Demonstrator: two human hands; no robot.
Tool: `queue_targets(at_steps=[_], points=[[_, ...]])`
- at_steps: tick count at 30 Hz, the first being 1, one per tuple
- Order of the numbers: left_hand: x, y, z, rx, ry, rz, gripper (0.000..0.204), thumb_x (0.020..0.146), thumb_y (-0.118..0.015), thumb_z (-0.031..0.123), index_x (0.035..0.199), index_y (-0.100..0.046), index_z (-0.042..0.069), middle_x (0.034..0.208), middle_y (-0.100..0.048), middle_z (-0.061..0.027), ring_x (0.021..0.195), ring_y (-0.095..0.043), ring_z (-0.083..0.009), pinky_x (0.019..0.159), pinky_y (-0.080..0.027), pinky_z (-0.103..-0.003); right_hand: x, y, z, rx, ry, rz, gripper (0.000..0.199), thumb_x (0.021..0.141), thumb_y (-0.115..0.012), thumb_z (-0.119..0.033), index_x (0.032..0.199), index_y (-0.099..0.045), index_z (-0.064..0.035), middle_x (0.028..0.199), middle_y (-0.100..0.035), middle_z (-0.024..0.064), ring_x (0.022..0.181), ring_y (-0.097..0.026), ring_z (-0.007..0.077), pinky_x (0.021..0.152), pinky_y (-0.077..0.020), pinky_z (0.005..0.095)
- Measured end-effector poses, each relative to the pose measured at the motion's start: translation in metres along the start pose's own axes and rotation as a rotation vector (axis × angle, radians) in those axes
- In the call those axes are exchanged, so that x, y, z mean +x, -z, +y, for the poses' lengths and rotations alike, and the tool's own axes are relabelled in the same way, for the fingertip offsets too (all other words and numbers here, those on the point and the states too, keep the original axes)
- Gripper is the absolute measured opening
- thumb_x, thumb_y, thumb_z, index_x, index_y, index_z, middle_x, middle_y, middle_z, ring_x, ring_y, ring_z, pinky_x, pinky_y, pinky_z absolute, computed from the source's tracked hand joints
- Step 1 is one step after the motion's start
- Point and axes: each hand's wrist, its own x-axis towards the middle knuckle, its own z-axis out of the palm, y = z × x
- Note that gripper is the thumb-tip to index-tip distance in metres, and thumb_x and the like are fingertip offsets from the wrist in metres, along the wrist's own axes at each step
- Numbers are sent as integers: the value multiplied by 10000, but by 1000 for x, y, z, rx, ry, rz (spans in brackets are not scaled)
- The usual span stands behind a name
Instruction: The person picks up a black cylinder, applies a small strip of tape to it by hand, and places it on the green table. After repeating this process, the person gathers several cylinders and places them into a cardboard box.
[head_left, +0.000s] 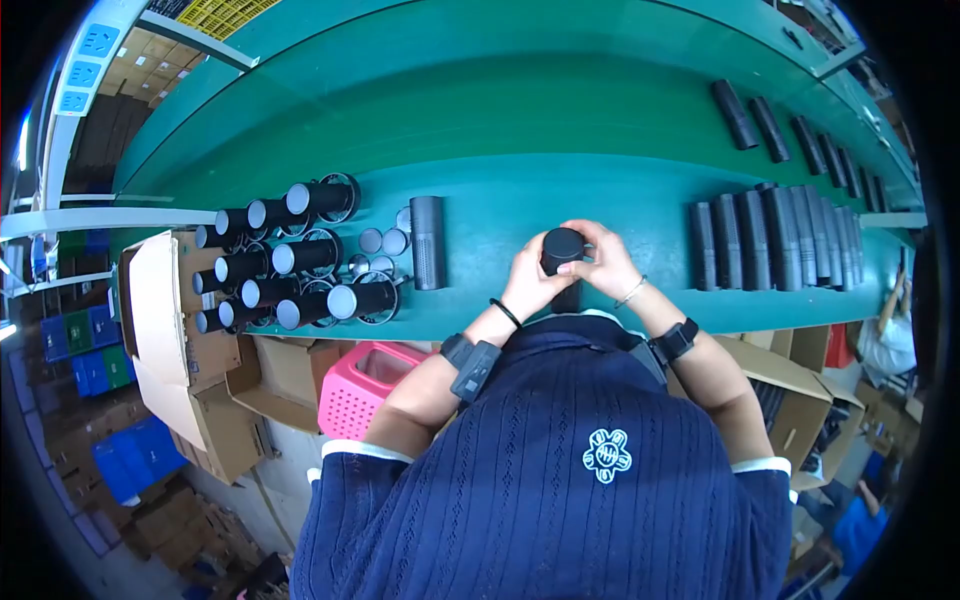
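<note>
At the near edge of the green table, both my hands are wrapped round a black cylinder, its round flat top facing up. My left hand grips its left side. My right hand curls round the other side, thumb across the front. Below the hands, a dark lower part shows; whether it belongs to the same piece I cannot tell. Left of my hands, a dark cylinder with a perforated surface lies lengthwise on the table. Small round grey-white discs lie beside it.
Several black cylinders with pale round ends and ring-shaped parts fill the table's left. Rows of dark cylinders lie at right, more on the far green strip. A pink basket and cardboard boxes stand below the near edge.
</note>
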Motion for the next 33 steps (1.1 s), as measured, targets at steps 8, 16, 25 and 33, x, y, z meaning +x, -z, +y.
queue_targets(at_steps=[8, 16, 25, 33], points=[[13, 22, 12, 126, 1, -298, 748, 679, -841, 156, 1297, -446, 10, 1126, -616, -115, 1064, -593, -204, 926, -482, -356, -1, 17, -24, -266, 197, -34, 586, 674, -820, -308, 1154, -630, -30, 969, -596, 136, 943, -596, 279, 816, -492, 351], [20, 9, 3, -141, 63, -260, 776, 683, -841, 217, 1290, -412, -9, 1146, -587, -170, 1069, -588, -253, 919, -473, -355, -4, 21, -20, -154, 130, 10, 690, 665, -841, -210, 1255, -530, -34, 1137, -525, 111, 1118, -538, 261, 914, -506, 388], [8, -1, 22, 200, -13, -68, 635, 673, -795, 193, 1183, -463, 12, 1010, -627, -202, 960, -641, -353, 824, -515, -396, -5, 3, -13, -333, 131, 95, 650, 695, -804, -132, 1270, -515, -38, 1226, -525, 123, 1112, -562, 259, 907, -520, 381], [24, 22, 23, 66, 73, -409, 713, 655, -833, 229, 1221, -467, -3, 1114, -599, -179, 1069, -596, -304, 915, -474, -378, -3, 35, -16, 53, 72, -208, 657, 712, -805, -125, 1304, -536, -35, 1261, -480, 117, 1096, -566, 236, 915, -544, 371]])
